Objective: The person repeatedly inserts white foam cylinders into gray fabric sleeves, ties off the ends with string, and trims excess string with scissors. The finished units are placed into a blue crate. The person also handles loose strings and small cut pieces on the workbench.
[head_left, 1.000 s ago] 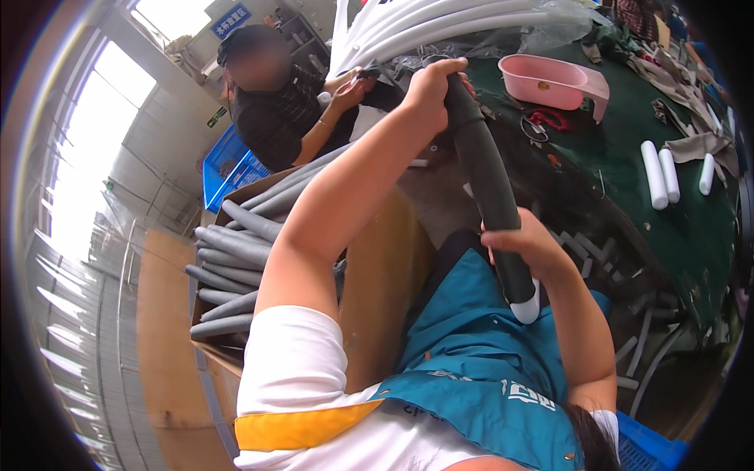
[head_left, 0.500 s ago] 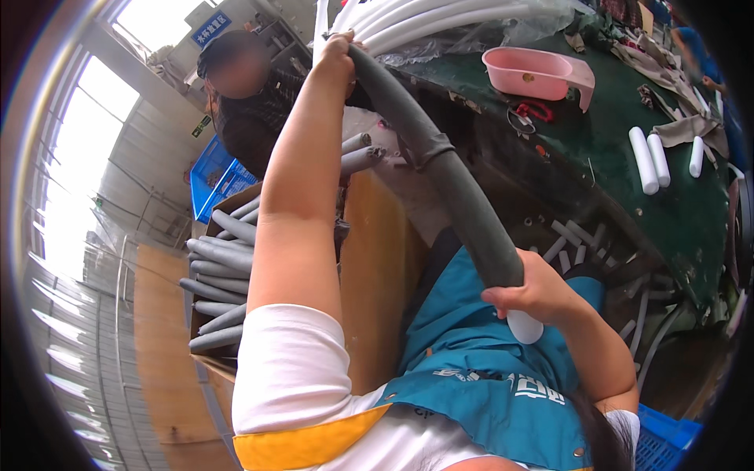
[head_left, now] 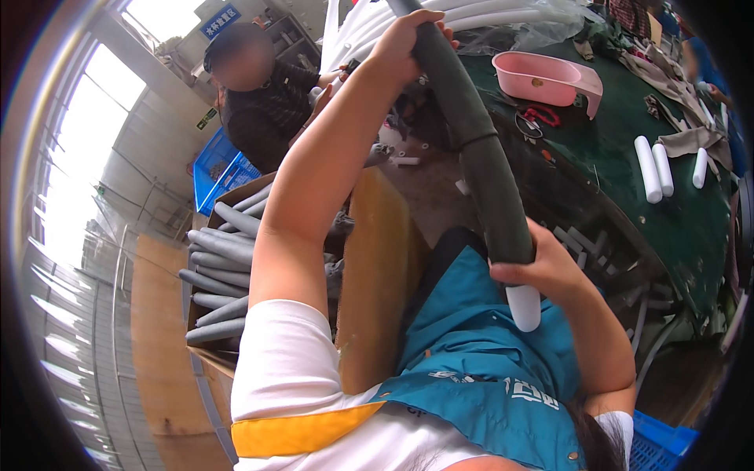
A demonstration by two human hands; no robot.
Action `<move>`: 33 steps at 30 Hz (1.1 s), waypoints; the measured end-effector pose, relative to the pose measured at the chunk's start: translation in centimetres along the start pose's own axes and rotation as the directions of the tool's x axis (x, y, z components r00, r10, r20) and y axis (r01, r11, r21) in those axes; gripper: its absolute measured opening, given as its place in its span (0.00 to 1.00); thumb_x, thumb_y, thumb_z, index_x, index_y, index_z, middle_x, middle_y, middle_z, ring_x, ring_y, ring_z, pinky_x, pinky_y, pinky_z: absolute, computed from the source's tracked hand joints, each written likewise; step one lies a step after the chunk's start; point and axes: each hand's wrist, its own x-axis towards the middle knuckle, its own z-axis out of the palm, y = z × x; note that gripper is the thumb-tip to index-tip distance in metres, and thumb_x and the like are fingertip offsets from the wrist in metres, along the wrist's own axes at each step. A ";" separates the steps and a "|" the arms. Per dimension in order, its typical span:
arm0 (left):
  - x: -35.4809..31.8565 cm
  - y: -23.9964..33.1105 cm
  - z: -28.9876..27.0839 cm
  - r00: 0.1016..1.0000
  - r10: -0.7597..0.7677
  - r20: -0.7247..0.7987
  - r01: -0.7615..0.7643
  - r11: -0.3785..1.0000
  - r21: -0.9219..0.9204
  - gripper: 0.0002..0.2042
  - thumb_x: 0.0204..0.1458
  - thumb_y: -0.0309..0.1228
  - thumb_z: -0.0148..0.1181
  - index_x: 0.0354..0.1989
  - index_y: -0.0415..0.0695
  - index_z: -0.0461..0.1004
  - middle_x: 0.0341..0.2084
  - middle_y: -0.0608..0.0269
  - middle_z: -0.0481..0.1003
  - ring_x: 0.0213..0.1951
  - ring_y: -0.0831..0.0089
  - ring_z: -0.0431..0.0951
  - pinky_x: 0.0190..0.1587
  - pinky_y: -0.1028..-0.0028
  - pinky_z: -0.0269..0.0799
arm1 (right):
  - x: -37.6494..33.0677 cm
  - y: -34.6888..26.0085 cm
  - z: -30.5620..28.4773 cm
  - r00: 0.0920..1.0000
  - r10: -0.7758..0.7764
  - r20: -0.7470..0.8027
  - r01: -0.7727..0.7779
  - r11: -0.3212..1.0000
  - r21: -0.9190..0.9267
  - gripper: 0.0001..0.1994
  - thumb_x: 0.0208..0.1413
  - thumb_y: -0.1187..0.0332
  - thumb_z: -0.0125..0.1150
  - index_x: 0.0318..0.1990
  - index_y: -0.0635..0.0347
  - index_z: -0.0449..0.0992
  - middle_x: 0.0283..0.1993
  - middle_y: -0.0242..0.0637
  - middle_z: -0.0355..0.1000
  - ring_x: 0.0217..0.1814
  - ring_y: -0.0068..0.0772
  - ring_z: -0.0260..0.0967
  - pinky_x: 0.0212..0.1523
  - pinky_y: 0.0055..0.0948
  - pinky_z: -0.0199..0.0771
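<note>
Grey foam sleeve (head_left: 479, 149) over a white tube (head_left: 524, 308), gripped by left hand (head_left: 408, 39) and right hand (head_left: 546, 267).

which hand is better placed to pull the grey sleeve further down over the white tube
Right, probably. The right hand grips the grey foam sleeve at its lower end, just above the exposed white tube tip. The left hand holds the far upper end.

— How's my light?
— Bright daylight from the windows (head_left: 75, 149) on my left, blown white; soft shadows.
— Sharpness?
— Centre crisp; the rim bends, blurs and goes black.
</note>
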 end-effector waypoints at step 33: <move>6.8 6.9 -20.3 0.838 0.051 -0.544 -0.079 0.996 -0.029 0.08 0.59 0.30 0.52 0.29 0.40 0.66 0.16 0.62 0.65 0.17 0.67 0.68 0.23 0.64 0.71 | -3.2 3.1 1.5 0.969 0.202 0.143 -0.203 0.979 -0.003 0.16 0.45 0.67 0.68 0.39 0.64 0.73 0.30 0.33 0.72 0.31 0.24 0.69 0.36 0.26 0.71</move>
